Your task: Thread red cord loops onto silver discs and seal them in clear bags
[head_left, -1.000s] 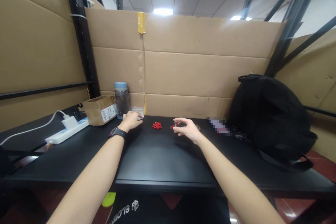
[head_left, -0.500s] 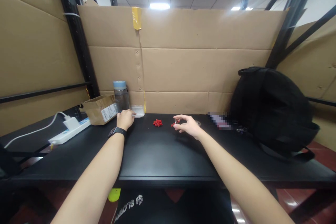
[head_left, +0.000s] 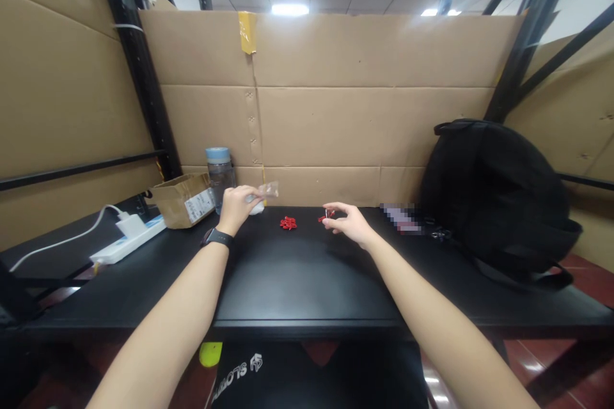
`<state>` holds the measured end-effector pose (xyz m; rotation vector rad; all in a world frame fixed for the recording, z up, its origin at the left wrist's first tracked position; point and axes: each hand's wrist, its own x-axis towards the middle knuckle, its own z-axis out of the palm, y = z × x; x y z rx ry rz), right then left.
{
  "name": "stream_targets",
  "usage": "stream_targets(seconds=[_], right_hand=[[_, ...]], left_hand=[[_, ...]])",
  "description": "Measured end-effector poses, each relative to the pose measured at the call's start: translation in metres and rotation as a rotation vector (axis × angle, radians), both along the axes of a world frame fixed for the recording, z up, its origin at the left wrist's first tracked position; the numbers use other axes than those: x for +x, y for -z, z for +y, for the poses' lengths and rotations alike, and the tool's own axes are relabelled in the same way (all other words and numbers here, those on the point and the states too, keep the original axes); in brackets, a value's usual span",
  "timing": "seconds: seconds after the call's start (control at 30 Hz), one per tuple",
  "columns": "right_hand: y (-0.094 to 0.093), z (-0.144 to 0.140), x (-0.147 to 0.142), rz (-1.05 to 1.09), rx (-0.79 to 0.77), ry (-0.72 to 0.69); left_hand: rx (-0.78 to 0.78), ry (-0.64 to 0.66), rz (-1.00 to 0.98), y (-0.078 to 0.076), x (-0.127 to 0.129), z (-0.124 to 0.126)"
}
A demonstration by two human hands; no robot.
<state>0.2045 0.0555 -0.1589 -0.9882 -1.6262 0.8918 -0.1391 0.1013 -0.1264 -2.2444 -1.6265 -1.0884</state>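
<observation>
My left hand (head_left: 237, 204), with a dark watch on the wrist, is raised at the back of the black table. Its fingers pinch a clear plastic bag (head_left: 268, 190), which sticks out to the right. Under that hand lies a bit of white or clear plastic (head_left: 258, 209), partly hidden. My right hand (head_left: 348, 222) hovers right of centre, thumb and forefinger curved around a small, thin whitish piece (head_left: 327, 213) too small to name. Some red bits (head_left: 322, 218) show beside those fingertips. Between both hands, a small pile of red pieces (head_left: 288, 223) rests on the table.
On the left stand an open cardboard box (head_left: 175, 201), a bottle with a blue lid (head_left: 220, 176) and a white power strip (head_left: 127, 243). A black backpack (head_left: 499, 204) and a blurred flat item (head_left: 401, 218) lie right. Cardboard (head_left: 321, 128) walls the back.
My left hand has lifted the plastic bag off the table and moved slightly right. My right hand has shifted a little right and up, its small piece still between the fingers.
</observation>
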Motion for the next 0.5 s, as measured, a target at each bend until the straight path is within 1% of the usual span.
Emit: stream_targets(seconds=[0.07,0.1,0.13,0.2,0.3,0.4,0.5], right_hand=[[-0.004,0.002,0.005,0.024,0.026,0.053],[-0.005,0.003,0.008,0.040,0.044,0.086],[-0.007,0.004,0.012,0.055,0.065,0.120],[-0.010,0.007,0.021,0.067,0.111,0.186],[-0.013,0.010,0.035,0.023,0.158,0.250],[-0.016,0.011,0.044,-0.081,0.218,0.284],[-0.020,0.008,0.044,-0.150,0.282,0.255]], left_hand=[[0.141,0.179,-0.072,-0.009,0.028,-0.011],[0.161,0.269,-0.068,-0.010,0.044,-0.018],[0.147,0.369,-0.030,-0.009,0.061,-0.025],[0.072,0.552,0.105,0.001,0.094,-0.040],[-0.043,0.719,0.272,0.020,0.130,-0.059],[-0.116,0.813,0.331,0.034,0.143,-0.066],[-0.164,0.851,0.313,0.038,0.139,-0.066]])
